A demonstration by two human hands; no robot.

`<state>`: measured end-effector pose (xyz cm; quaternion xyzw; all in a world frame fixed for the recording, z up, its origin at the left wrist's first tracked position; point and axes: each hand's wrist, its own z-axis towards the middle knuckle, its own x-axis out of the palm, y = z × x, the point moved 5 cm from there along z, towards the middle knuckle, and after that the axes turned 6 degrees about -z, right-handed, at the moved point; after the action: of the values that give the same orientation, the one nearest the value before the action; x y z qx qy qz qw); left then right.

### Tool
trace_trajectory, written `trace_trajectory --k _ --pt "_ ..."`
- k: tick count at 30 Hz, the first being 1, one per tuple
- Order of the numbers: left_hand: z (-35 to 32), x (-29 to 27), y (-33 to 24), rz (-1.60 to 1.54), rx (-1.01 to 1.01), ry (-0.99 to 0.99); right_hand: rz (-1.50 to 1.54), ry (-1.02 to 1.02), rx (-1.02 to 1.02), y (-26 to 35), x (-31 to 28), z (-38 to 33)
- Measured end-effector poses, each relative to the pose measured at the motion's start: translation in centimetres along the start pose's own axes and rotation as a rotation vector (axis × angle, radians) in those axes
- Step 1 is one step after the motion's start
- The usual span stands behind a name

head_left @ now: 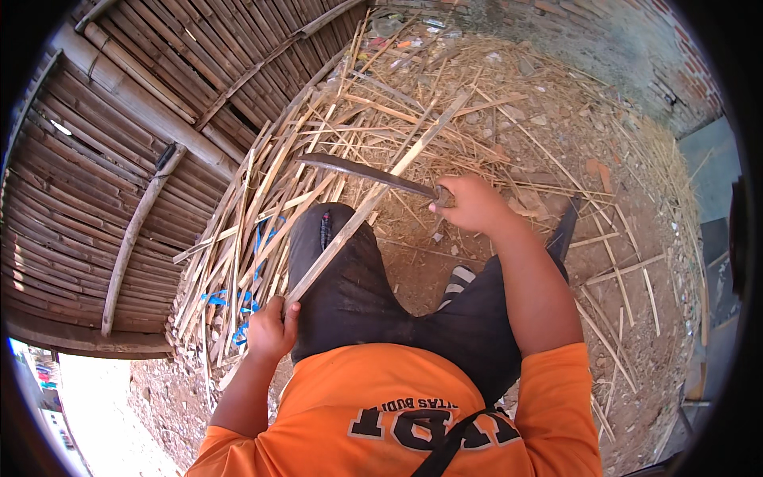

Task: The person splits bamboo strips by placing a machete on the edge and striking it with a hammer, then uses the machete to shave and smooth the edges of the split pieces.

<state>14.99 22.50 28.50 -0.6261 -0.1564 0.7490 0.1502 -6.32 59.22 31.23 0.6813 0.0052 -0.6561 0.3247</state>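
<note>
My left hand [272,327] is closed round the near end of a long, pale bamboo strip [350,226]. The strip slants up and to the right across my left thigh, its far end over the heap of litter. In my right hand [469,203] is the handle of a machete [358,168] with a long, dark blade. Its blade points left and crosses the strip beyond my left knee. Whether blade and strip touch, I cannot tell. Most of the machete's handle is hidden by my fingers.
Beside my left leg lies a pile of split bamboo strips [246,230] with blue ties [232,300] among them. A bamboo slat wall [103,199] rises on the left. Straw and chips [477,135] litter the dirt floor, with loose strips [620,262] to the right. A brick wall [588,48] stands behind.
</note>
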Motion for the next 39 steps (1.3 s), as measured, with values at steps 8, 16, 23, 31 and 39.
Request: trace_trajectory --k 8,16,23,31,39 --pt "0.1 -0.1 -0.6 -0.049 0.038 -0.025 -0.081 -0.005 -0.152 1.7 0.4 -0.3" --pt "0.8 0.2 -1.1 -0.248 0.011 0.148 -0.068 0.008 -0.189 2.4 1.1 -0.5" --pt "0.8 0.0 -1.0 -0.236 -0.01 0.185 0.006 -0.06 -0.051 0.3 -0.2 -0.3" --pt "1.0 0.4 -1.6 -0.238 -0.005 0.218 -0.182 0.015 -0.289 3.9 1.0 -1.2" --pt "0.7 1.4 -1.2 -0.44 -0.032 0.302 -0.12 0.001 -0.148 2.8 0.1 -0.7"
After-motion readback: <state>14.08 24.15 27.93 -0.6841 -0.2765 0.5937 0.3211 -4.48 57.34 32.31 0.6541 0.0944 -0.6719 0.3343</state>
